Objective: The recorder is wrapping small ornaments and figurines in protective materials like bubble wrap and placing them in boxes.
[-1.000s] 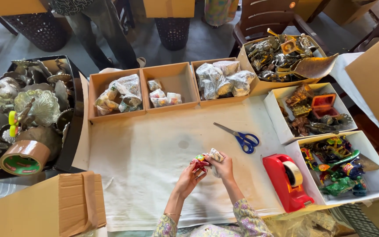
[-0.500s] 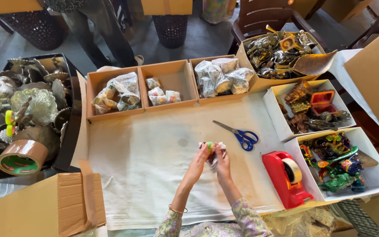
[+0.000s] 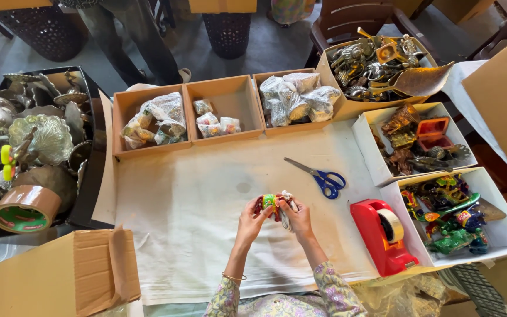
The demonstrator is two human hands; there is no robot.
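**Q:** What is in the fingers, and where?

**A:** Both of my hands are closed on one small painted figurine [image 3: 269, 205] — red with green and yellow patches. My left hand [image 3: 249, 218] grips its left end; my right hand [image 3: 298, 219] grips the right end, together with a bit of clear wrapping [image 3: 286, 216] bunched against it. It is held just above the white cloth [image 3: 206, 235], near the middle of the table's front half.

**Q:** Which way does it lie?

**A:** Long axis runs roughly left to right, level with the table edge nearest me. Which end is the head I cannot tell; the fingers cover too much.

**Q:** Edges and free room?

**A:** Bare cloth lies to the left and ahead of the hands. Blue-handled scissors [image 3: 319, 175] lie just up and right, blades pointing away to the left. The red tape dispenser [image 3: 382, 236] sits near my right hand, at the cloth's right edge. Beyond it — two white boxes, the nearer one [image 3: 503, 232] holding coloured figurines. Three brown boxes [image 3: 224, 103] of wrapped pieces line the far edge of the cloth. At far left a roll of brown tape [image 3: 24, 208] rests by a black tray of metal ornaments [image 3: 30, 132]. A cardboard flap [image 3: 101, 267] closes the near-left corner.
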